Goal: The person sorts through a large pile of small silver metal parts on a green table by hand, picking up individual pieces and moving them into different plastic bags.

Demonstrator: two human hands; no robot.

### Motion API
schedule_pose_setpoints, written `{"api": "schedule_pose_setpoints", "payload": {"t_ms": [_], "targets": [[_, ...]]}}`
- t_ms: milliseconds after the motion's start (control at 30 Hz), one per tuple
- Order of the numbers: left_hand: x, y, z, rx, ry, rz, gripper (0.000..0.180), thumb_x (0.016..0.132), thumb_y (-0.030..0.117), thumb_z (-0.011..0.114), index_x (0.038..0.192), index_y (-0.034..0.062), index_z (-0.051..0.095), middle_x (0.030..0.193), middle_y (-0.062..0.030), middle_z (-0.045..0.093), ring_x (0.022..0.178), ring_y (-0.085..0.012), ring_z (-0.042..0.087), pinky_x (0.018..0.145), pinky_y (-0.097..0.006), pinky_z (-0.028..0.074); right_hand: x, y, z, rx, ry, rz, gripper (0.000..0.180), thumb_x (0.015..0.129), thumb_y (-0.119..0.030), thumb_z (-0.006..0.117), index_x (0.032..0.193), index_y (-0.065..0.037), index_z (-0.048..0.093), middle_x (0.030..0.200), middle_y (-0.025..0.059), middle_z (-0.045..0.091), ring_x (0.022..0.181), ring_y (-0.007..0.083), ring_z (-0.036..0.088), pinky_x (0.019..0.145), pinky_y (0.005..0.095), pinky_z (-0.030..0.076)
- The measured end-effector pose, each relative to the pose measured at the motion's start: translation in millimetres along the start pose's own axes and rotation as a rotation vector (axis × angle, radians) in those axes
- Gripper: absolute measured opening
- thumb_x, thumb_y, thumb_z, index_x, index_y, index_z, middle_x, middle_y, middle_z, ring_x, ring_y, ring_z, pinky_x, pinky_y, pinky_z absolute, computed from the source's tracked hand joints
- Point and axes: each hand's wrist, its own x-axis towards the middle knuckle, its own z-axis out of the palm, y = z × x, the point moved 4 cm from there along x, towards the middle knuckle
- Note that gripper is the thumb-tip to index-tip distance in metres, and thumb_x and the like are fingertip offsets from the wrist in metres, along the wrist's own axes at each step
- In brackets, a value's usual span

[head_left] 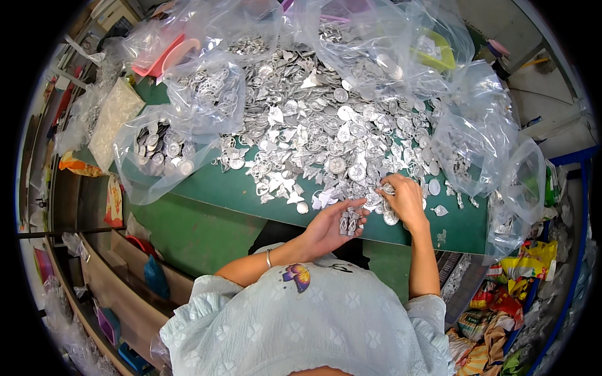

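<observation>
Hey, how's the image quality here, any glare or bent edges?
Head view: bright glare on the clear plastic bags and silver-coloured pendants; head view: the green table's front edge bows, the corners go black; head view: left hand and right hand look fairly sharp, finer pendant detail is hard to read.

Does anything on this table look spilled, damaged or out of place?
No damage is clear. Loose silver charms sprawl across the green table, one round piece lying close to the front edge and a leaf-shaped one apart at the right, so it looks untidy. A pale patch, front right, is unclear.
</observation>
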Motion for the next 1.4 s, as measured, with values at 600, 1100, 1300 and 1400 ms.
{"api": "schedule_pose_setpoints", "payload": {"t_ms": [600,1100,1300,1400], "targets": [[0.4,-1.8,-3.0,0.054,-0.032,-0.015,0.036,0.088,0.015,0.047,0.122,0.0021,0.044,0.092,-0.0056,0.054,0.077,-0.0122,0.050,0.067,-0.025,0.043,-17.1,150.2,-99.8,0.034,0.806,0.506,0.018,0.088,-0.022,0.051,0.085,-0.005,0.057,0.061,-0.0002,0.051,0.047,0.0046,0.040,0.042,0.0181,0.027],[2.3,-2.9,-7.6,-0.053,-0.017,-0.097,0.016,0.089,0.015,0.045,0.095,0.0016,0.049,0.065,0.0008,0.037,0.058,-0.0082,0.034,0.051,-0.021,0.030,9.3,57.9,-41.6,-0.079,0.347,-0.051,0.014,0.079,-0.011,0.060,0.088,-0.003,0.066,0.078,0.0092,0.057,0.054,0.0259,0.054,0.048,0.0336,0.040],[1.6,-2.4,-13.3,-0.057,-0.027,-0.092,0.015,0.089,0.015,0.045,0.095,0.0017,0.049,0.067,0.0007,0.038,0.059,-0.0082,0.035,0.051,-0.021,0.030,1.5,55.0,-26.3,-0.387,0.052,0.089,0.035,0.066,0.005,0.055,0.099,-0.005,0.053,0.095,0.0124,0.049,0.069,0.0335,0.058,0.059,0.0433,0.045],[2.1,-3.8,-14.4,-0.055,-0.015,-0.096,0.016,0.089,0.015,0.045,0.095,0.0015,0.049,0.067,0.0005,0.039,0.059,-0.0084,0.036,0.051,-0.021,0.031,0.2,63.5,-30.3,-0.370,0.071,0.126,0.029,0.066,0.004,0.057,0.093,-0.005,0.049,0.092,0.0131,0.051,0.070,0.0347,0.058,0.059,0.0448,0.043]]}}
